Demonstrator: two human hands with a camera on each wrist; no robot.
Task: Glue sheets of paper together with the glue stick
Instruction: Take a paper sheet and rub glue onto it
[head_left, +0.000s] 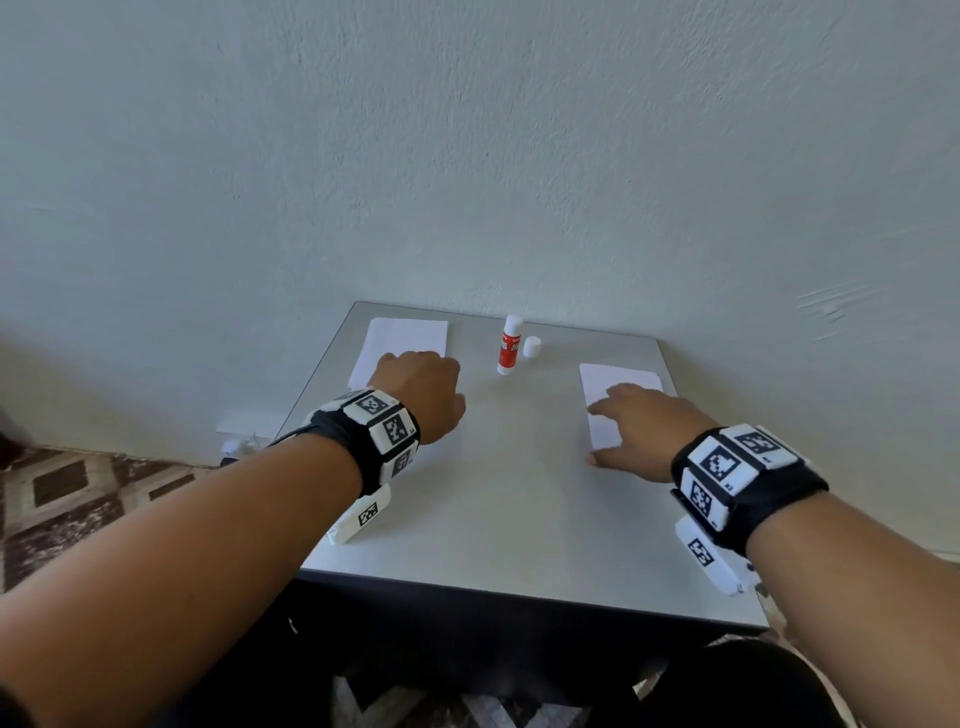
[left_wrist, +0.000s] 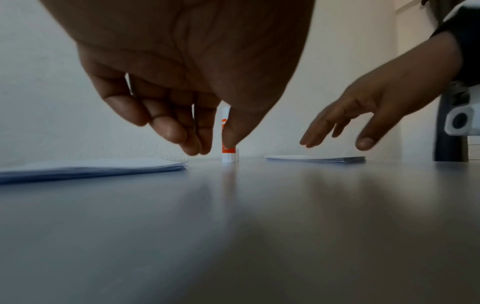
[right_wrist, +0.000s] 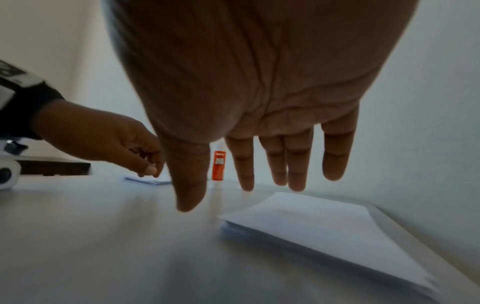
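Two low stacks of white paper lie on the grey table (head_left: 493, 499): a left stack (head_left: 410, 338) and a right stack (head_left: 623, 379). Between them a red and white glue stick (head_left: 510, 345) stands upright and uncapped, its white cap (head_left: 532, 347) beside it. My left hand (head_left: 415, 364) hovers over the near edge of the left stack (left_wrist: 91, 168), fingers loosely curled down and holding nothing. My right hand (head_left: 602, 434) is spread over the right stack (right_wrist: 324, 232), fingers straight, just above the paper. The glue stick (left_wrist: 228, 152) stands apart from both hands.
The table's far edge runs against a pale wall (head_left: 467, 156). Patterned floor tiles (head_left: 78, 493) lie to the left, with a small white object (head_left: 244, 431) on the floor by the table's left edge. Bare tabletop stretches toward me.
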